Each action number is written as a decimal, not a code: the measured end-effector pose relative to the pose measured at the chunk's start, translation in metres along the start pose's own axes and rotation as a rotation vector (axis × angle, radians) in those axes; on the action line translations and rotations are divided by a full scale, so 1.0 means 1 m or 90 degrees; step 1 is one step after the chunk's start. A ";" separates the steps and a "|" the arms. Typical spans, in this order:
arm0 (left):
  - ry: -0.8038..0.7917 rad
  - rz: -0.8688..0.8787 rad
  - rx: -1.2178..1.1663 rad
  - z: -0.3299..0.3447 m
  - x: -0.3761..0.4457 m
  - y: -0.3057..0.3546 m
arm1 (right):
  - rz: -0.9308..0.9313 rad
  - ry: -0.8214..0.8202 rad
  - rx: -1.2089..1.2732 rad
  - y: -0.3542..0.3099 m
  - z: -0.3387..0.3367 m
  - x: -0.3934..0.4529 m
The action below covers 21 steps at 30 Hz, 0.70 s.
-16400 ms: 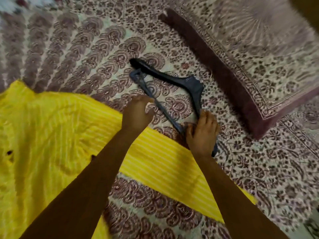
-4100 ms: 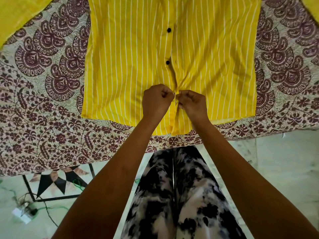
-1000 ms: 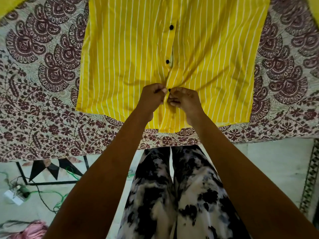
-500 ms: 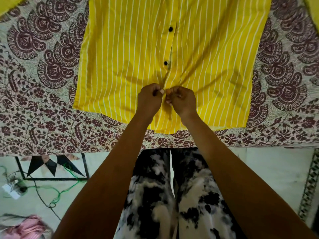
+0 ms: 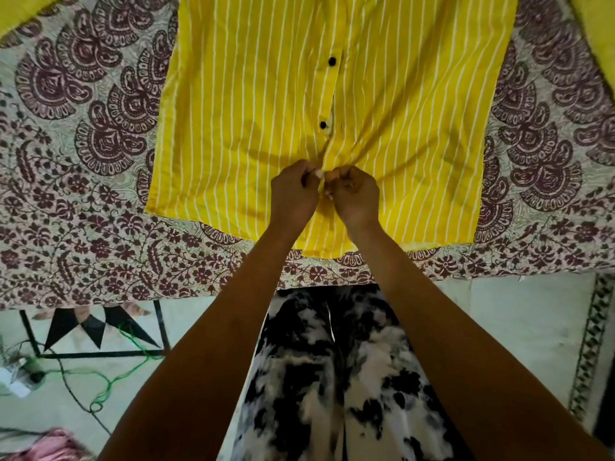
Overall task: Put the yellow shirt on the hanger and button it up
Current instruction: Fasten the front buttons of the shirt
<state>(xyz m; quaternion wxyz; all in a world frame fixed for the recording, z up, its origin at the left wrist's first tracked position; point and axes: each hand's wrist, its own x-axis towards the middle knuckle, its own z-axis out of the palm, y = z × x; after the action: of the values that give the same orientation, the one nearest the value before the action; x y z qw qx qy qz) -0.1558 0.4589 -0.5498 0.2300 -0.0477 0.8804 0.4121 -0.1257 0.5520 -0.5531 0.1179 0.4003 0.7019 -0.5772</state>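
The yellow shirt (image 5: 239,121) with thin white stripes lies flat on a patterned bedsheet, its hem toward me. Two black buttons, the upper button (image 5: 332,61) and the lower button (image 5: 323,125), sit fastened on the front placket. Below them my left hand (image 5: 293,191) pinches the left placket edge and my right hand (image 5: 354,193) pinches the right edge, fingertips almost touching near the hem. The cloth bunches between them and hides whatever button lies there. The hanger is out of view.
The maroon floral bedsheet (image 5: 83,227) ends just below the hem. Beyond that edge are my black-and-white trousers (image 5: 332,377), a tiled floor, a green cord (image 5: 109,384) with a white plug (image 5: 15,380) at the left, and pink cloth (image 5: 50,450) in the corner.
Both hands have stayed pinched on the placket at the same low spot, with small finger shifts. The view has drifted slightly. The shirt has not otherwise moved.
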 end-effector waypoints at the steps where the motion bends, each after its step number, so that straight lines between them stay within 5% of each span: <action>1: -0.002 -0.052 -0.019 0.000 -0.001 0.001 | -0.079 0.029 -0.071 0.003 0.002 -0.003; 4: -0.025 -0.200 -0.192 -0.002 -0.001 0.005 | -0.227 0.094 -0.165 0.010 0.004 -0.014; 7: -0.071 -0.267 -0.309 -0.002 0.000 0.007 | -0.236 0.117 -0.144 0.012 0.007 -0.018; 15: -0.153 -0.167 -0.326 -0.012 0.009 -0.016 | 0.203 -0.103 0.112 -0.017 0.004 0.008; 21: -0.159 -0.043 -0.132 -0.014 0.010 -0.014 | 0.279 -0.229 0.154 -0.020 -0.013 0.009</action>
<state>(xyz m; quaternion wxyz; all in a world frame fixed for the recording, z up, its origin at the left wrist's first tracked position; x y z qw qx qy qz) -0.1655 0.4401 -0.5564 0.3450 -0.0497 0.7955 0.4956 -0.1417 0.5679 -0.5407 0.3130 0.4446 0.4930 -0.6792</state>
